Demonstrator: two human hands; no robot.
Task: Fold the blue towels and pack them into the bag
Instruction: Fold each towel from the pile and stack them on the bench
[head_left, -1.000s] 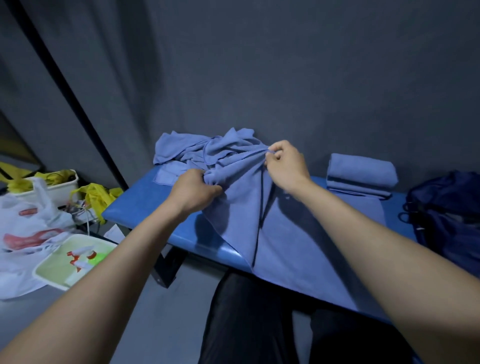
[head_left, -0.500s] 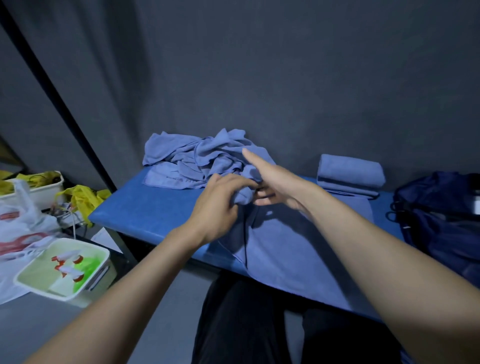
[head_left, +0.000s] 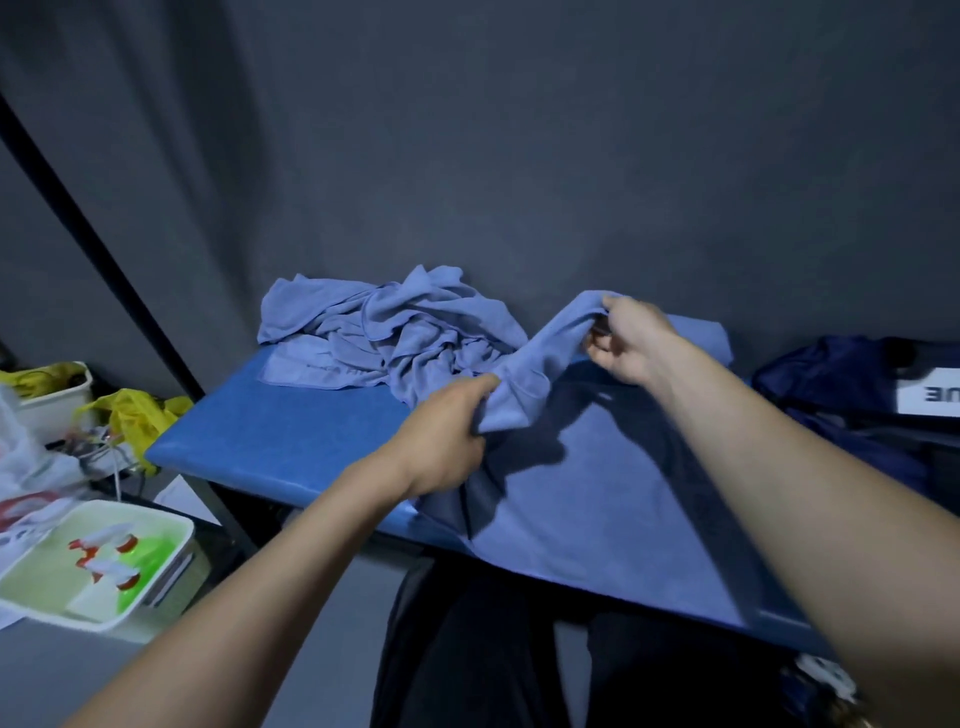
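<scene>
I see my left hand (head_left: 441, 441) at the middle of the blue padded desk (head_left: 270, 431), its grip closed in a fist around a bunched edge of a light blue cloth towel (head_left: 597, 499). My right hand (head_left: 631, 338) is farther back and to the right, its grip pinched on the same towel's raised upper edge, so the fabric runs taut between the two hands. The rest of this towel lies spread flat over the near right part of the desk, with its near edge hanging just over the rim above my dark trousers (head_left: 498, 649). A crumpled heap of blue towels (head_left: 384, 327) sits at the far left of the desk, touching the towel I hold. A dark navy fabric bag (head_left: 852, 410) rests at the right end, beside the desk, bearing a white label. On the left, off the desk, a white plastic tray (head_left: 57, 603) holds white spray heads with orange parts, and a yellow plastic bag (head_left: 130, 410) lies beyond it.
</scene>
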